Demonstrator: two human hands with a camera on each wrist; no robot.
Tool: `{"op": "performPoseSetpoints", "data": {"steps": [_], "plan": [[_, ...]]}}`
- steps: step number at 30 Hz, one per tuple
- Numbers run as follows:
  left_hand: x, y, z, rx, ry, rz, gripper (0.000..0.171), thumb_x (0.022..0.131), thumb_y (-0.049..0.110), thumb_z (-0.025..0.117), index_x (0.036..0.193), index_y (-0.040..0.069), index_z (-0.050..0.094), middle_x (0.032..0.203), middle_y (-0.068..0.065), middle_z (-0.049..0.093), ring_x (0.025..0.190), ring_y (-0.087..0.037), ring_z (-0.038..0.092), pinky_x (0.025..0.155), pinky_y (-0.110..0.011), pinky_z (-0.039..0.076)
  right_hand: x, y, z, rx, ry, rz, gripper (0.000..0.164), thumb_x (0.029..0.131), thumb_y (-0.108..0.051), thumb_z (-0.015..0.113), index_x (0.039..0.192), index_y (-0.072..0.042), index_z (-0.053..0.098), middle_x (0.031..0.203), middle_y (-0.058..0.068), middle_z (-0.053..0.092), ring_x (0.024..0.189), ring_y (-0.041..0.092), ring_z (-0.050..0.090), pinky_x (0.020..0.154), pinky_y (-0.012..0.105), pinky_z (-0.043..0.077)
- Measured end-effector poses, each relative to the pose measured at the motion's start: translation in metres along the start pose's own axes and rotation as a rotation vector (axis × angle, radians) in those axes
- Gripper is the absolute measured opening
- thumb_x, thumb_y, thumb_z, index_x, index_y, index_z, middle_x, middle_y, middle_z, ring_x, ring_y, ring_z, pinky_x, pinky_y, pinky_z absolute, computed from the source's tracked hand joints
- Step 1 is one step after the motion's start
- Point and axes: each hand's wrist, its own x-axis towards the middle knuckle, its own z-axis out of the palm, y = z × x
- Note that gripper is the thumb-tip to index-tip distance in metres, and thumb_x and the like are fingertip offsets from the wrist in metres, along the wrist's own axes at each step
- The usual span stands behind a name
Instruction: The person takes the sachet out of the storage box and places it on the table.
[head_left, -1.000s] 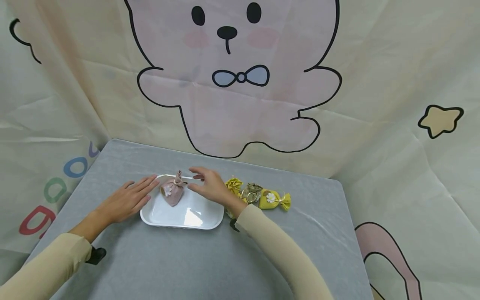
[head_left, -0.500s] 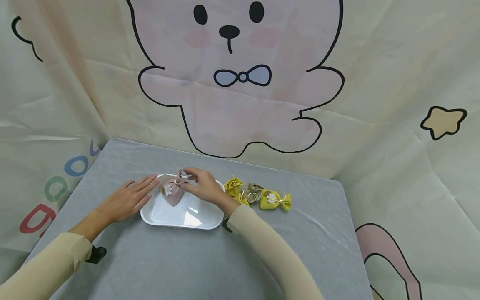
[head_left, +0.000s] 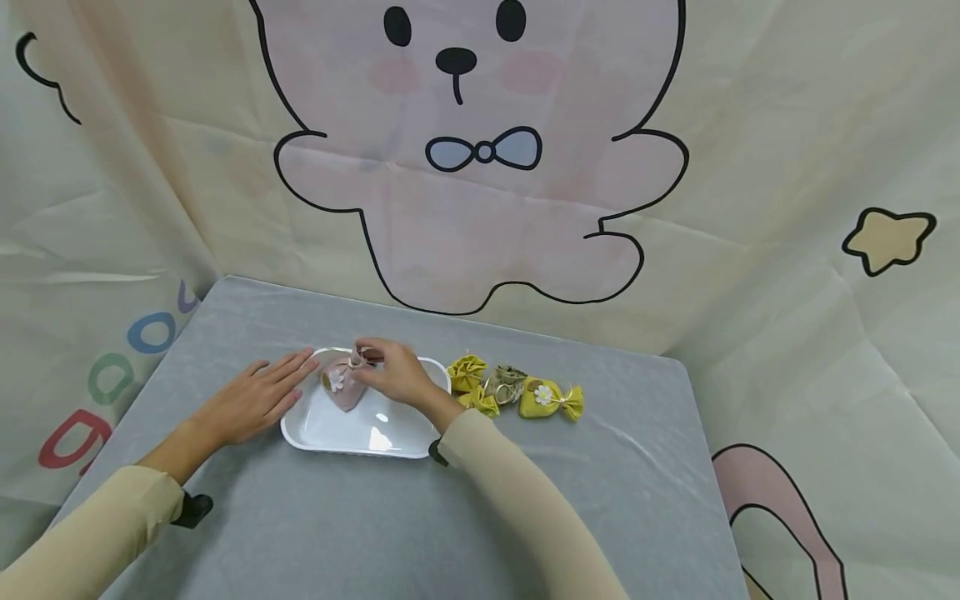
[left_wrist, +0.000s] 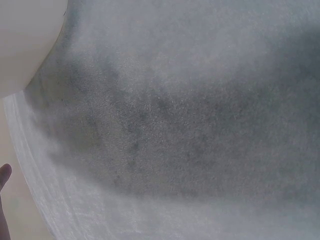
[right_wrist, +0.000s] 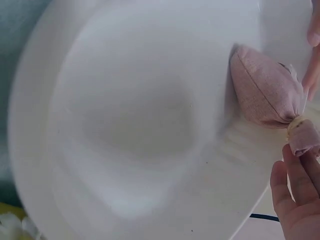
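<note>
A pink cloth sachet point(head_left: 345, 383) with a white flower and a tied neck leans in the far left part of a white tray point(head_left: 315, 436). My right hand point(head_left: 397, 375) reaches over the tray and pinches the gathered top of the sachet between thumb and fingers. In the right wrist view the right hand's fingers point(right_wrist: 295, 185) lie against the gathered cloth just past its tie. My left hand point(head_left: 255, 398) has its fingers extended, with the fingertips on the tray's left rim. Only a thumb tip point(left_wrist: 4, 175) of it shows in the left wrist view.
Right of the tray lie several more sachets: a yellow one point(head_left: 551, 399) with a white flower, an olive one point(head_left: 506, 385) and yellow cloth bundles point(head_left: 468, 372). A grey cloth point(head_left: 360, 525) covers the table, and a printed curtain point(head_left: 780, 150) hangs behind.
My right hand has moved left over the tray to the pink sachet's top, and its thumb and fingers have closed on it. The left hand stays on the rim.
</note>
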Motion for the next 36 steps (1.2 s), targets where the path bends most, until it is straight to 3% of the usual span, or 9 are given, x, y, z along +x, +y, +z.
{"op": "performPoseSetpoints", "data": {"steps": [9,17,28,36], "plan": [[0.000,0.001,-0.002,-0.010,0.020,0.017,0.058,0.103,0.026,0.051,0.156,0.008,0.033,0.161,-0.014,0.030,0.143,-0.036,0.035,0.105,-0.064,0.034,0.003,0.003,0.005,-0.028,0.016,0.003,0.051,0.094,-0.010,0.070,0.142,-0.005,0.054,0.139,0.007,0.060,0.120,0.015,0.062,0.096,0.017,0.046],[0.000,0.001,-0.002,0.005,0.039,0.033,0.058,0.102,0.024,0.053,0.155,0.007,0.035,0.160,-0.014,0.031,0.142,-0.035,0.036,0.104,-0.063,0.035,0.006,0.001,0.010,-0.047,0.084,0.004,0.040,0.095,-0.007,0.069,0.133,-0.001,0.061,0.130,0.009,0.066,0.110,0.011,0.067,0.087,0.012,0.048],[-0.001,0.001,-0.003,0.004,0.029,0.027,0.058,0.103,0.025,0.052,0.156,0.008,0.034,0.161,-0.014,0.030,0.142,-0.035,0.036,0.105,-0.063,0.034,0.006,-0.002,0.010,-0.139,0.126,-0.019,0.031,0.094,-0.009,0.069,0.125,-0.006,0.068,0.118,0.005,0.072,0.103,0.008,0.069,0.092,0.016,0.048],[0.000,0.001,-0.003,-0.003,0.006,0.007,0.058,0.104,0.026,0.051,0.156,0.008,0.033,0.162,-0.013,0.028,0.144,-0.036,0.034,0.106,-0.064,0.033,0.006,-0.002,0.011,-0.139,0.137,-0.019,0.031,0.095,-0.006,0.068,0.125,-0.005,0.069,0.114,0.005,0.073,0.100,0.006,0.070,0.084,0.013,0.049]]}}
